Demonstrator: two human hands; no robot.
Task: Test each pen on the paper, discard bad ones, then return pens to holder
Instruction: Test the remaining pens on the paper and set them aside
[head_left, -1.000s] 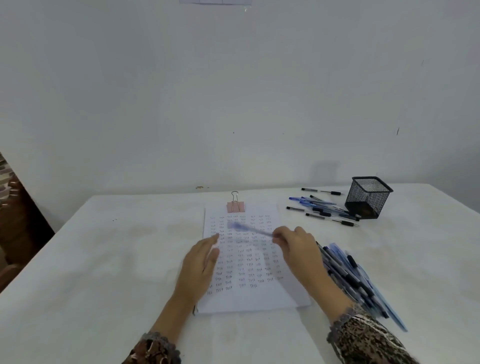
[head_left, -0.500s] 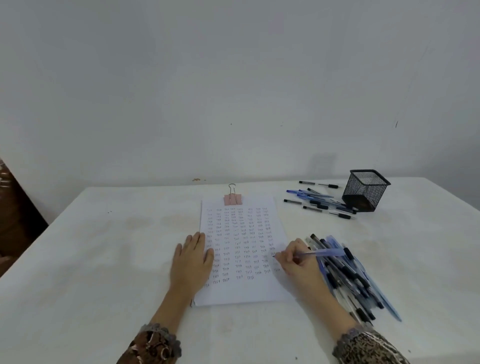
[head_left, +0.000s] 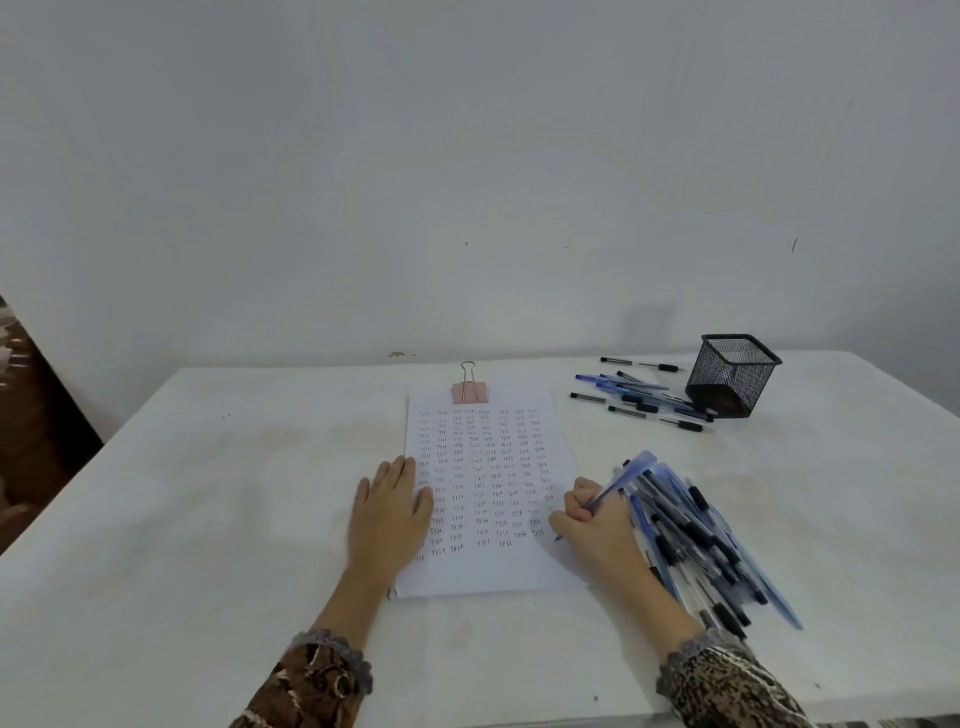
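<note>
A white sheet of paper (head_left: 485, 566) covered with rows of small handwritten test marks lies mid-table, clipped at its far edge by a pink binder clip (head_left: 469, 391). My left hand (head_left: 390, 512) lies flat on the paper's left edge. My right hand (head_left: 597, 525) grips a blue pen (head_left: 626, 475) in writing pose, its tip on the paper near the lower right rows. A big heap of blue and black pens (head_left: 696, 535) lies just right of that hand. The black mesh holder (head_left: 730, 374) stands at the back right.
Several pens (head_left: 641, 397) lie scattered on the white table (head_left: 208, 519) left of the holder. The wall rises just behind the table's far edge. A brown object shows past the table's left edge.
My right hand swung the pen from above the paper's middle down to the lower right rows and turned it into writing pose. My left hand slid slightly left onto the paper's edge.
</note>
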